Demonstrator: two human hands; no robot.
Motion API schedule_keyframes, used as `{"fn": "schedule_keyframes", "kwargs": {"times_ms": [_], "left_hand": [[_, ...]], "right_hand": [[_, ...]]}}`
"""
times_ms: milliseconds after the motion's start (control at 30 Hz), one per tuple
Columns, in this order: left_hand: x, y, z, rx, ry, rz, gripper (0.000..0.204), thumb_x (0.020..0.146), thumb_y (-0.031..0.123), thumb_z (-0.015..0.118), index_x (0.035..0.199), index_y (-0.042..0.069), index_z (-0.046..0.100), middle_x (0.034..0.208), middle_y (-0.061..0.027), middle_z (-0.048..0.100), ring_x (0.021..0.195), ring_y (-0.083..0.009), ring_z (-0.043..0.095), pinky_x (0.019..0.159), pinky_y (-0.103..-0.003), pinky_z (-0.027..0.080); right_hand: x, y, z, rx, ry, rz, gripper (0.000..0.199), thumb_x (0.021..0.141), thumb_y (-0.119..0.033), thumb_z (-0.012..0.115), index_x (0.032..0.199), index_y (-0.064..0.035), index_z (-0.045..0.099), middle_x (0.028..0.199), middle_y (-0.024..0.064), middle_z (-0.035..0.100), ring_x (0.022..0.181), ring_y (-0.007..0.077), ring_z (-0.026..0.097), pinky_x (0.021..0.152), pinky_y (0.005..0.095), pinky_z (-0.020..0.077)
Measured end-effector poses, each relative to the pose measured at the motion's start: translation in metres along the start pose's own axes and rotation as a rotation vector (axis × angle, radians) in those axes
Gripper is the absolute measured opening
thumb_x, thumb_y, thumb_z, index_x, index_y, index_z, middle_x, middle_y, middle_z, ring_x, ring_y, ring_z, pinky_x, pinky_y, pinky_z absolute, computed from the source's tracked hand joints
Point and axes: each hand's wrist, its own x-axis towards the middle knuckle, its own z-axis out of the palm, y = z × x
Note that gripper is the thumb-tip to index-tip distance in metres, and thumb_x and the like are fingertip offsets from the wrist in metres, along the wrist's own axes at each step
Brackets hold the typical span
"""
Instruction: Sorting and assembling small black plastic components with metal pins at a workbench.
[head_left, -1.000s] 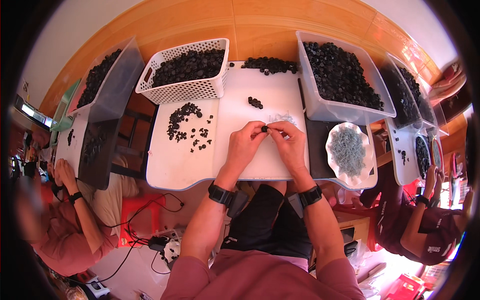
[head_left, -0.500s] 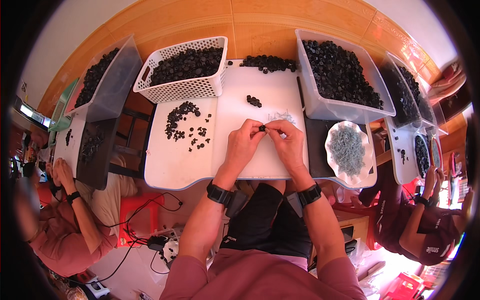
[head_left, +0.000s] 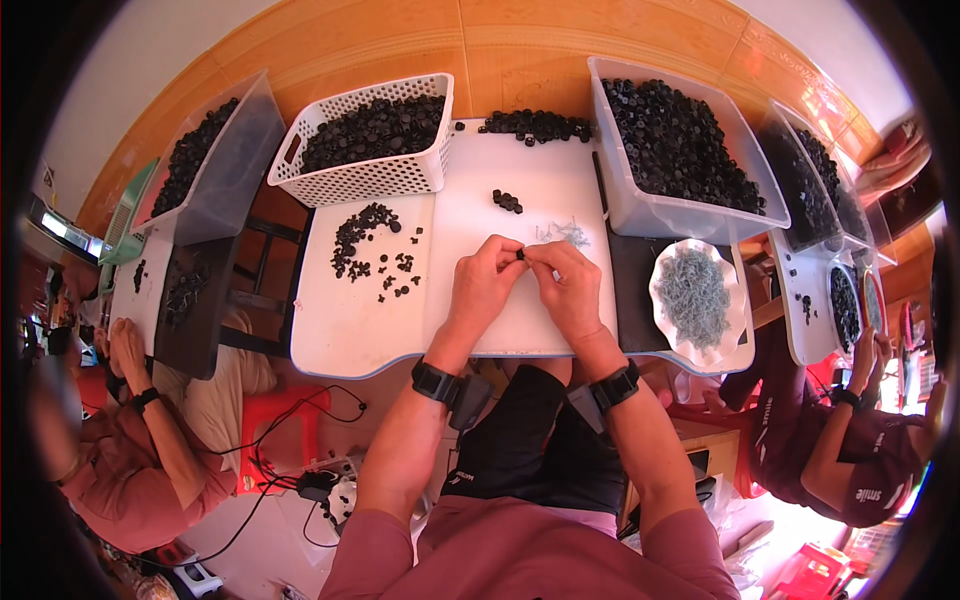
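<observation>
A small black plastic part (head_left: 520, 254) sits pinched between the fingertips of both hands, above the white tabletop (head_left: 480, 335). My left hand (head_left: 482, 285) grips it from the left, and my right hand (head_left: 566, 285) closes on it from the right. Its exact shape is mostly covered by my fingers. Just beyond my right hand lies a loose pile of thin silvery screws or pins (head_left: 563, 233). A short cluster of black caps (head_left: 507, 201) rests farther back. To the left, small black pieces (head_left: 365, 232) are spread in a curve, with several more scattered nearby.
A white perforated basket (head_left: 400, 175) and a clear bin (head_left: 680, 215) hold black parts at the back; more caps (head_left: 538, 126) lie between them. A scalloped white dish (head_left: 740, 330) of silvery pieces stands at right. Co-workers' hands (head_left: 128, 350) are at side tables.
Both hands, still pinching the black part, have shifted slightly left, the right hand most. The piles and containers stay as they were.
</observation>
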Motion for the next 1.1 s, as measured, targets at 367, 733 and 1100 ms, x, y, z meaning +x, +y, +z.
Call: {"fn": "schedule_keyframes", "kwargs": {"times_ms": [367,733,1100], "left_hand": [[0.004,-0.001,-0.003,-0.055,-0.051,-0.038,0.022,0.092,0.007,0.075,0.112,-0.002,0.069,0.093,-0.0116,0.079,0.086,-0.0139,0.075,0.077,-0.028,0.058],[0.013,-0.007,-0.018,-0.306,-0.247,-0.151,0.028,0.099,0.007,0.067,0.123,-0.008,0.067,0.106,-0.0132,0.076,0.098,-0.0153,0.072,0.087,-0.027,0.058],[0.011,-0.010,-0.014,-0.385,-0.205,-0.207,0.026,0.099,0.007,0.068,0.120,-0.009,0.067,0.104,-0.0159,0.077,0.095,-0.0178,0.074,0.086,-0.028,0.059]], "right_hand": [[-0.003,0.004,0.002,-0.056,-0.026,-0.123,0.020,0.084,0.006,0.071,0.100,-0.0050,0.074,0.091,0.0124,0.072,0.083,0.0324,0.070,0.073,0.0400,0.0579],[-0.005,0.001,0.004,-0.072,-0.043,-0.062,0.025,0.089,0.003,0.069,0.112,-0.0048,0.067,0.091,0.0152,0.072,0.082,0.0339,0.072,0.073,0.0394,0.0583],[0.001,0.019,-0.001,0.281,0.176,0.427,0.014,0.092,0.003,0.065,0.106,0.0001,0.068,0.094,0.0110,0.077,0.081,0.0184,0.073,0.075,0.0294,0.0557]]}}
